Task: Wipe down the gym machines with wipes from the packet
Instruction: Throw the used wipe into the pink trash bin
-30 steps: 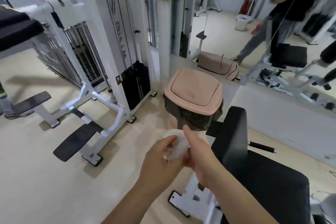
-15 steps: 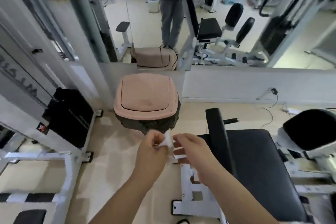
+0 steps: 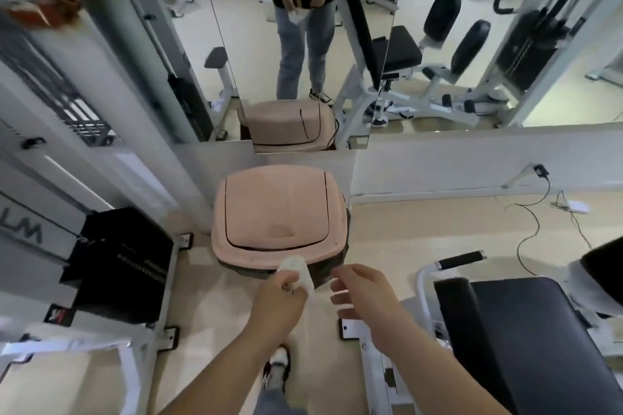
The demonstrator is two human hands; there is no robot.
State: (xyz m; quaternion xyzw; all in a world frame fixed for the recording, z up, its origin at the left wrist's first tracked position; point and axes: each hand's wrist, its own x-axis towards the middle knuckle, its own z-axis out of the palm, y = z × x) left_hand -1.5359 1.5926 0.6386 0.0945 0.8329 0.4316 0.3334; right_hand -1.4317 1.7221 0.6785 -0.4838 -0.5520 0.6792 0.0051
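My left hand (image 3: 279,300) pinches a crumpled white wipe (image 3: 298,271) just in front of the near rim of a pink-lidded bin (image 3: 276,216) lined with a dark bag. My right hand (image 3: 364,293) hangs beside it, a little apart, with fingers loosely spread and nothing in it. A black padded seat (image 3: 526,340) of a white-framed gym machine stands at the lower right. The wipes packet is not in view.
A black weight stack (image 3: 124,263) on a white frame stands at the left. A wall mirror (image 3: 438,37) behind the bin reflects the person and other machines. A cable and a white adapter (image 3: 573,205) lie on the floor at the right. My shoe (image 3: 278,364) shows below.
The view has swung and moved closer to the bin. My hands have separated: the left keeps the wipe, the right has let go and drawn aside.
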